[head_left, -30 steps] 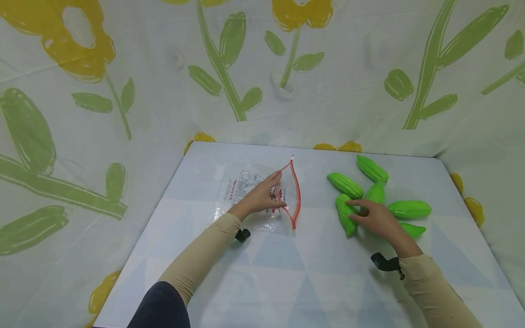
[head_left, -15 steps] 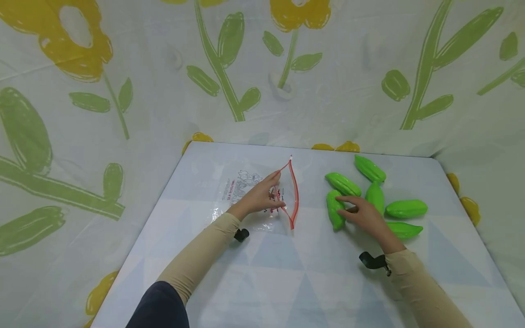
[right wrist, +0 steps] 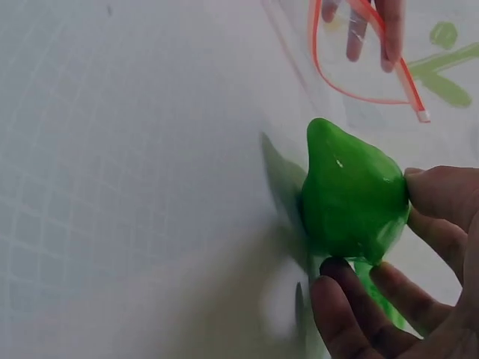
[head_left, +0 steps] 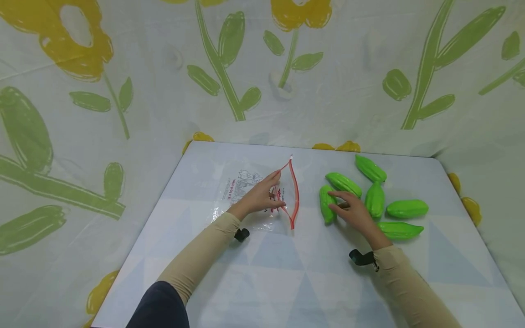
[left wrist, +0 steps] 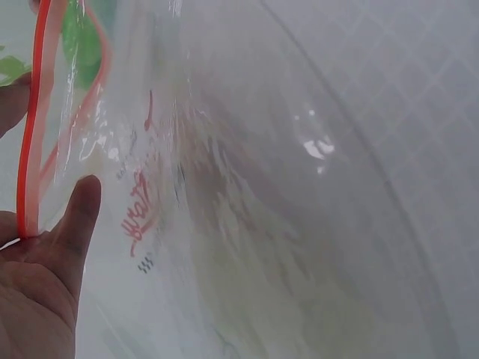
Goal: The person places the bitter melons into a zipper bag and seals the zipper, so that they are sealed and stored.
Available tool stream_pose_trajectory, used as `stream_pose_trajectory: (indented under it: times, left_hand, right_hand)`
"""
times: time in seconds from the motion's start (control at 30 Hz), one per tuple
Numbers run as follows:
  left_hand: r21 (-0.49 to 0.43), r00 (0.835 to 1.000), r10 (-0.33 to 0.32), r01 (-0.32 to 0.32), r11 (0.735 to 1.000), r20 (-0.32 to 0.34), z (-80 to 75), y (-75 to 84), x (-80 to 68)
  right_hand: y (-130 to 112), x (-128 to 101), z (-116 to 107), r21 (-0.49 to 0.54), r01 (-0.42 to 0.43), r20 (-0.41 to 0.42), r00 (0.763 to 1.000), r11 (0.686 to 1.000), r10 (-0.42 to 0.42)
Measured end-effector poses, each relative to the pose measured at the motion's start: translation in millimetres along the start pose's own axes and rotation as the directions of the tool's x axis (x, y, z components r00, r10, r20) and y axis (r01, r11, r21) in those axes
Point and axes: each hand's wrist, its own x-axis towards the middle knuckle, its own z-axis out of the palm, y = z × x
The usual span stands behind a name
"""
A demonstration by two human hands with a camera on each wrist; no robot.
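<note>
A clear zip bag (head_left: 246,191) with red edging lies on the left half of the table, its mouth facing right and gaping. My left hand (head_left: 257,197) rests over that mouth, with thumb and fingers spread against the red-edged lips (left wrist: 28,149). My right hand (head_left: 353,210) grips a glossy green ridged fruit (head_left: 327,205), shaped like a star fruit, between thumb and fingers. Seen from the right wrist, this fruit (right wrist: 352,198) points its narrow end toward the bag. Its shadow falls on the table close beside it.
Several more green fruits of the same kind lie loosely grouped at the right, among them one (head_left: 343,183) just behind my right hand and another (head_left: 399,230) beside my wrist. A flower-printed curtain (head_left: 352,82) hangs behind the white-and-blue table (head_left: 266,282).
My right hand has moved left toward the bag, taking the gripped green fruit with it away from the group. My left hand and the bag stay in place.
</note>
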Motion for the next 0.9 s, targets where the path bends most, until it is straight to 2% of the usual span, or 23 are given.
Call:
stream_pose_trajectory:
  times: [0.27,0.63,0.9]
  left_hand:
    - [0.014,1.000,0.003,-0.003,1.000,0.002,1.4,-1.2,1.1]
    - [0.004,1.000,0.002,-0.002,1.000,0.003,-0.1,0.5,1.1]
    - [0.001,1.000,0.002,-0.002,1.000,0.003,0.3,-0.1,1.2]
  right_hand:
    - [1.6,-1.4,1.6,-0.003,-0.088,0.061,0.994,0.996,0.088]
    - [1.3,-0.4,3.0,0.023,-0.094,0.069,0.993,0.995,0.092]
    - [3.6,1.4,7.5,0.090,-0.083,0.066,0.995,0.992,0.077]
